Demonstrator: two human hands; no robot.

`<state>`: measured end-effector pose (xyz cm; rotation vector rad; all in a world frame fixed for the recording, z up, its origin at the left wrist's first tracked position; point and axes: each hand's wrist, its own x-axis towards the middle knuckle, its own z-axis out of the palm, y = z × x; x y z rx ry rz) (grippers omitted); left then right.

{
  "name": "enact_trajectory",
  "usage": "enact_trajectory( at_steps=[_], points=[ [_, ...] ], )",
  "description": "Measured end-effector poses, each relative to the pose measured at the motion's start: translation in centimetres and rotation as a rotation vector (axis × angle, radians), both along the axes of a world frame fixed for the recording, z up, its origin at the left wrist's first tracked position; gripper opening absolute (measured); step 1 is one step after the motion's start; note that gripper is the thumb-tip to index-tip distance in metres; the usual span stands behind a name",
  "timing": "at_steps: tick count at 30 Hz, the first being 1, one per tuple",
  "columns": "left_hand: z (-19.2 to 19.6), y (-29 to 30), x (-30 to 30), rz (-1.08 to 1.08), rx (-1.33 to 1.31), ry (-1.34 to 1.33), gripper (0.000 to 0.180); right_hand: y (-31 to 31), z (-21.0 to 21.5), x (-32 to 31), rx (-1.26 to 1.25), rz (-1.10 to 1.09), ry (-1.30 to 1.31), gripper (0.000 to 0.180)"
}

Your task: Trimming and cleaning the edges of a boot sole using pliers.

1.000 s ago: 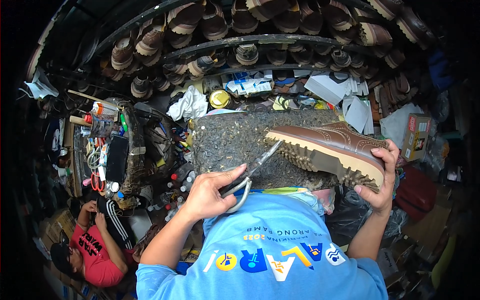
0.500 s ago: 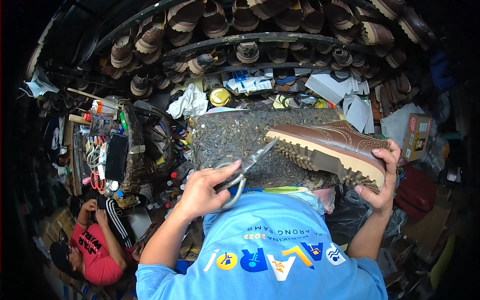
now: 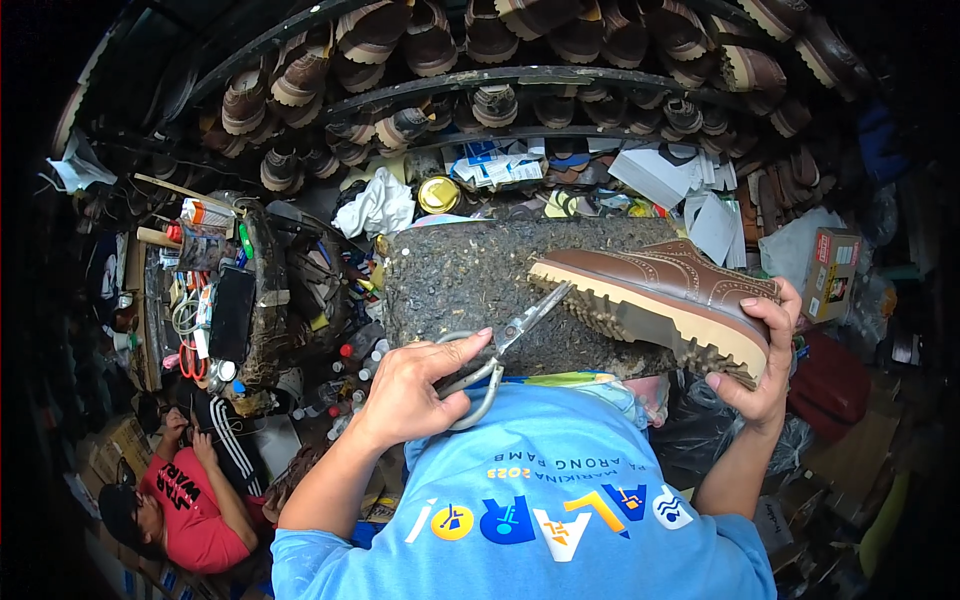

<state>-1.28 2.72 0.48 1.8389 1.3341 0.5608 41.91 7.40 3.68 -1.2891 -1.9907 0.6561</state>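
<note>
My left hand is closed round the handles of a pair of metal scissors. Their blades point up and right, the tips at the edge of the sole near the toe. My right hand grips the heel end of a brown leather shoe, thumb against the sole and fingers over the upper. The shoe lies on its side with the toe to the left, showing a cream midsole and a dark lugged sole. Beneath it is a worn dark work block.
Racks of brown shoes curve across the top. A cluttered tool tray with a black phone stands at left. A seated person in a red shirt is at lower left. Behind the block lie a white cloth and a tin.
The scissors have shifted slightly right along the sole edge, with my left hand following. The shoe has rolled a little, showing less of its underside.
</note>
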Motion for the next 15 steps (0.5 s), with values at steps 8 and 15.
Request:
enact_trajectory(
  at_steps=[8, 15],
  points=[
    [0.2, -0.3, 0.5, 0.0, 0.066, 0.031, 0.077, -0.1, -0.2, 0.1, 0.008, -0.016, 0.017, 0.084],
    [1.2, -0.5, 0.7, -0.011, 0.097, 0.161, 0.077, -0.1, 0.0, 0.0, 0.015, -0.001, -0.012, 0.083]
  ],
)
